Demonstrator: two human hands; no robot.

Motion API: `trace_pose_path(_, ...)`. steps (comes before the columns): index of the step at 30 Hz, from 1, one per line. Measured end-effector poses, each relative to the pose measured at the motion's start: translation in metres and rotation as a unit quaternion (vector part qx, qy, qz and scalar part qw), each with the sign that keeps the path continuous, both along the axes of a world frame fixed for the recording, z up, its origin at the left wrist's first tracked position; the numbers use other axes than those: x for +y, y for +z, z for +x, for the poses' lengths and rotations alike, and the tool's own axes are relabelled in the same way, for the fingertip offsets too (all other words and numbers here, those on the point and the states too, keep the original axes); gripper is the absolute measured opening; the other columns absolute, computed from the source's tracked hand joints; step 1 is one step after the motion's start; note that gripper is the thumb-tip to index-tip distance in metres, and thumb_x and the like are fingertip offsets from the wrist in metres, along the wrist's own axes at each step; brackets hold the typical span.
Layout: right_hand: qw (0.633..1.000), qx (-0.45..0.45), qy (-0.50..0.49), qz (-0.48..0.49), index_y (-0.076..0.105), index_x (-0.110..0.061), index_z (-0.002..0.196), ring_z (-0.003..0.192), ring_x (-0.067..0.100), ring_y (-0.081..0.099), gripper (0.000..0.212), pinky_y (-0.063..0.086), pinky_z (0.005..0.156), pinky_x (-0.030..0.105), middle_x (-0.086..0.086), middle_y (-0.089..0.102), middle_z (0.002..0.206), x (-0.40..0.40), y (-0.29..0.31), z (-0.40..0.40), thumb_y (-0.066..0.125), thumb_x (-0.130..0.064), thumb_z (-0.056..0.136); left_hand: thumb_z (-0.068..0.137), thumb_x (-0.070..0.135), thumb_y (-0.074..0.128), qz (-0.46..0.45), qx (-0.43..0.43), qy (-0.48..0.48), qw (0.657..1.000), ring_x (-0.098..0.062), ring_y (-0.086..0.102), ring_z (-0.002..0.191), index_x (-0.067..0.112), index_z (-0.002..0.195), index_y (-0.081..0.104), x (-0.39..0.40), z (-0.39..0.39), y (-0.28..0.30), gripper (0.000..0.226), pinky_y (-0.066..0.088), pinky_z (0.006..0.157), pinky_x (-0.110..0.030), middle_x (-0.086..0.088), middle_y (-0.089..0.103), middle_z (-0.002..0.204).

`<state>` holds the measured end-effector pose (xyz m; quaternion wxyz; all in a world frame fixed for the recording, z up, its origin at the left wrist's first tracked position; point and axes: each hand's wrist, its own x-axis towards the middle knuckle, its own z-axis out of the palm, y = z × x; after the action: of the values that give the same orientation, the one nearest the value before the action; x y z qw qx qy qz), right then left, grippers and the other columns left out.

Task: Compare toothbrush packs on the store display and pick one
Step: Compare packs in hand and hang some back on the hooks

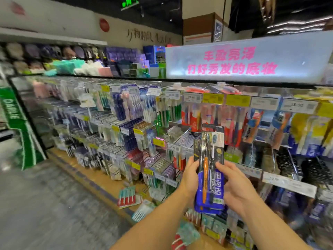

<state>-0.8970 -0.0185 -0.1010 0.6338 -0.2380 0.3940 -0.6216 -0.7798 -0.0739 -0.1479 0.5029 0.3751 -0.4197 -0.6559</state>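
Toothbrush pack (210, 170) (upright) between both hands

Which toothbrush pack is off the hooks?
The blue-and-black pack, held upright between the left hand and right hand. The others hang on the display.

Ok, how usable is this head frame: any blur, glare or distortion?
Head view: heavy motion smear on the left shelves and floor; wide-angle bowing of the lit sign, whose glow washes out; the toothbrush pack held in both hands stays fairly sharp.
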Motion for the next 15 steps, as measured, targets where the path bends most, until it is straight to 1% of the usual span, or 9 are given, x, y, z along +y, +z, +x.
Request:
trace_pose_path(2, 1.0, -0.001, 0.016, 0.002, 0.06, -0.011, 0.092, 0.053, 0.02, 0.07, 0.011, 0.057, 0.072, 0.048, 0.007, 0.073, 0.065, -0.01, 0.003, 0.024, 0.062, -0.002, 0.098, 0.109, 0.024, 0.044, 0.005, 0.007, 0.012, 1.0, -0.03, 0.073, 0.097, 0.021, 0.135, 0.056, -0.01, 0.025, -0.001, 0.029, 0.058, 0.08, -0.039, -0.016, 0.071, 0.117)
trace_pose_path(4, 0.999, 0.007, 0.033, 0.004, 0.061, -0.011, 0.092, 0.054, 0.02, 0.071, 0.01, 0.06, 0.065, 0.044, 0.008, 0.073, 0.068, -0.02, 0.003, 0.047, 0.062, -0.003, 0.098, 0.105, 0.027, 0.051, 0.011, 0.006, 0.047, 0.999, -0.027, 0.074, 0.092, 0.015, 0.147, 0.047, -0.018, 0.048, -0.001, 0.045, 0.059, 0.077, -0.039, -0.013, 0.074, 0.113)
trace_pose_path(5, 0.999, 0.011, 0.04, 0.006, 0.062, -0.011, 0.092, 0.055, 0.02, 0.071, 0.009, 0.061, 0.062, 0.042, 0.009, 0.073, 0.07, -0.026, 0.003, 0.058, 0.063, -0.004, 0.098, 0.102, 0.03, 0.056, 0.016, 0.013, 0.055, 0.998, -0.028, 0.074, 0.094, 0.014, 0.152, 0.042, -0.021, 0.06, 0.001, 0.054, 0.059, 0.078, -0.039, -0.015, 0.073, 0.12)
trace_pose_path(6, 0.999, 0.014, 0.046, 0.008, 0.062, -0.011, 0.093, 0.055, 0.02, 0.071, 0.008, 0.061, 0.06, 0.041, 0.009, 0.073, 0.071, -0.031, 0.002, 0.069, 0.063, -0.004, 0.098, 0.1, 0.03, 0.057, 0.019, 0.022, 0.056, 0.998, -0.028, 0.074, 0.096, 0.015, 0.151, 0.042, -0.024, 0.072, 0.001, 0.056, 0.059, 0.079, -0.04, -0.017, 0.07, 0.127)
trace_pose_path(7, 0.999, 0.017, 0.052, 0.008, 0.062, -0.011, 0.093, 0.055, 0.021, 0.071, 0.008, 0.06, 0.061, 0.041, 0.009, 0.073, 0.071, -0.036, 0.002, 0.08, 0.063, -0.004, 0.098, 0.102, 0.027, 0.055, 0.016, 0.024, 0.059, 0.998, -0.027, 0.074, 0.093, 0.013, 0.146, 0.046, -0.026, 0.083, 0.004, 0.047, 0.06, 0.078, -0.039, -0.016, 0.071, 0.124)
trace_pose_path(9, 0.998, 0.021, 0.065, 0.008, 0.062, -0.01, 0.093, 0.056, 0.022, 0.071, 0.008, 0.06, 0.065, 0.043, 0.01, 0.074, 0.071, -0.045, 0.001, 0.102, 0.062, -0.004, 0.098, 0.106, 0.016, 0.044, 0.005, 0.035, 0.057, 0.998, -0.023, 0.071, 0.079, 0.013, 0.125, 0.057, -0.028, 0.105, 0.007, 0.023, 0.058, 0.071, -0.036, -0.011, 0.074, 0.096)
trace_pose_path(11, 0.997, 0.026, 0.078, 0.008, 0.063, -0.01, 0.093, 0.058, 0.024, 0.071, 0.008, 0.059, 0.067, 0.045, 0.013, 0.073, 0.074, -0.054, 0.0, 0.124, 0.062, -0.004, 0.098, 0.105, 0.01, 0.04, 0.005, 0.044, 0.068, 0.997, -0.023, 0.067, 0.074, 0.013, 0.114, 0.059, -0.033, 0.127, 0.006, 0.021, 0.056, 0.069, -0.036, -0.01, 0.069, 0.084)
trace_pose_path(14, 0.995, 0.028, 0.091, 0.012, 0.063, -0.01, 0.094, 0.063, 0.027, 0.07, 0.006, 0.058, 0.074, 0.048, 0.016, 0.071, 0.084, -0.068, -0.005, 0.155, 0.064, -0.004, 0.096, 0.104, 0.008, 0.038, 0.0, 0.028, 0.088, 0.996, -0.022, 0.064, 0.071, 0.013, 0.108, 0.057, -0.035, 0.16, 0.009, 0.02, 0.053, 0.069, -0.036, -0.01, 0.064, 0.08)
trace_pose_path(15, 0.995, 0.028, 0.095, 0.014, 0.062, -0.009, 0.095, 0.063, 0.027, 0.07, 0.006, 0.059, 0.072, 0.047, 0.016, 0.071, 0.084, -0.072, -0.007, 0.166, 0.064, -0.004, 0.096, 0.104, 0.008, 0.038, 0.0, 0.025, 0.09, 0.996, -0.021, 0.063, 0.069, 0.012, 0.107, 0.057, -0.038, 0.171, 0.008, 0.02, 0.052, 0.067, -0.034, -0.009, 0.063, 0.078)
